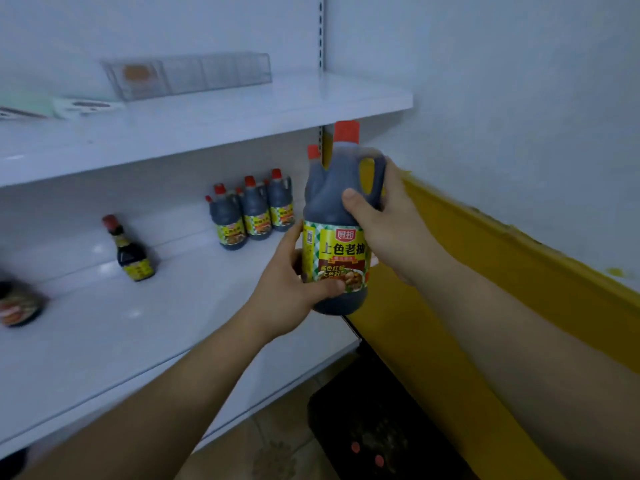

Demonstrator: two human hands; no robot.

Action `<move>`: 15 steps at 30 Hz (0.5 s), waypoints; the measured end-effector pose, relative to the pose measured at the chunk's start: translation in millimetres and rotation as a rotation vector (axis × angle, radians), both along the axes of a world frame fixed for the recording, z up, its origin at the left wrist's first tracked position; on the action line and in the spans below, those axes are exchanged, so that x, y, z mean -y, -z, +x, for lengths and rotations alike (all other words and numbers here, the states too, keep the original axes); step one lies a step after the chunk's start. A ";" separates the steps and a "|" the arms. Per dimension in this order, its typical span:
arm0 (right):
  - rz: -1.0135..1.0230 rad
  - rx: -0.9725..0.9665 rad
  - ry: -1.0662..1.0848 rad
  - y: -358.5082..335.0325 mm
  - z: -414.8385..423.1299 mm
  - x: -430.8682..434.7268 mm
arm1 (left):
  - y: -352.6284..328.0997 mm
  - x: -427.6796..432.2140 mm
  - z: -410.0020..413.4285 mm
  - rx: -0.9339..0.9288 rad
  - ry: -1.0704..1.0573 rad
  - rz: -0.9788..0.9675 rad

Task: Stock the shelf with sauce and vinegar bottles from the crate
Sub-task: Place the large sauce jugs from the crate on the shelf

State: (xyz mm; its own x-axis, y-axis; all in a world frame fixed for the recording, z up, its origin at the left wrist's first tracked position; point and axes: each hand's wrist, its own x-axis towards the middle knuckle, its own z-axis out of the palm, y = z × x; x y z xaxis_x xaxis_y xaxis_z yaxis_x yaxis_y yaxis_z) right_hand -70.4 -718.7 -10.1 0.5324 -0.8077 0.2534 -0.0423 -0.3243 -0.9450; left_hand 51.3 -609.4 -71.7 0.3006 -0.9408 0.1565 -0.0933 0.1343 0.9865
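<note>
You have the dark soy sauce jug (pixel 332 251) in both grips, upright and off the shelf (pixel 138 323), hanging above its right end. Your left grip (pixel 291 282) wraps the lower body with the thumb across the foot of the label. Your right grip (pixel 381 220) is closed on the shoulder beside the moulded handle, thumb on the front, fingers hidden behind. Beyond your grips and to their left, a cluster of matching jugs (pixel 256 216) stands at the back of the shelf. One more red cap (pixel 313 152) shows just behind the jug you hold; whether that bottle touches yours cannot be told. The step in hand looks like setting this jug down beside the others. Carry it forward from your grips and lower it straight, base flat, so it lands next to the cluster without knocking a neighbour. It looks full and heavy, so let the left grip bear the weight from below and the right only steer. Turn the label toward you before you let go. Mind the upper shelf (pixel 207 126) above your grips: the jug's own cap sits near its front edge, so go in low. The small bottle (pixel 130 251) far left of your grips is out of the way. The crate (pixel 374 427) lies below your grips, red caps showing inside, so more bottles likely wait.
</note>
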 end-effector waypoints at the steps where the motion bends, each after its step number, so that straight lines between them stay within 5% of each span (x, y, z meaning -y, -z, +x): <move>1: -0.001 -0.058 -0.023 2.7 13.0 -5.7 | 4.1 -8.3 11.9 -0.006 -0.025 0.010; 15: 0.091 -0.253 -0.275 101.8 163.2 -9.7 | 114.3 -24.5 147.8 0.009 -0.197 0.207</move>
State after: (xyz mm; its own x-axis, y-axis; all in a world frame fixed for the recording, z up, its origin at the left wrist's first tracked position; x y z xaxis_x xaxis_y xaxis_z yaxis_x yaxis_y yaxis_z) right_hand 92.9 -709.0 -111.9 0.7687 -0.6393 0.0197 -0.2013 -0.2710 -0.9413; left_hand 199.1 -584.9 -186.0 0.4801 -0.8767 -0.0291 -0.1064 -0.0911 0.9901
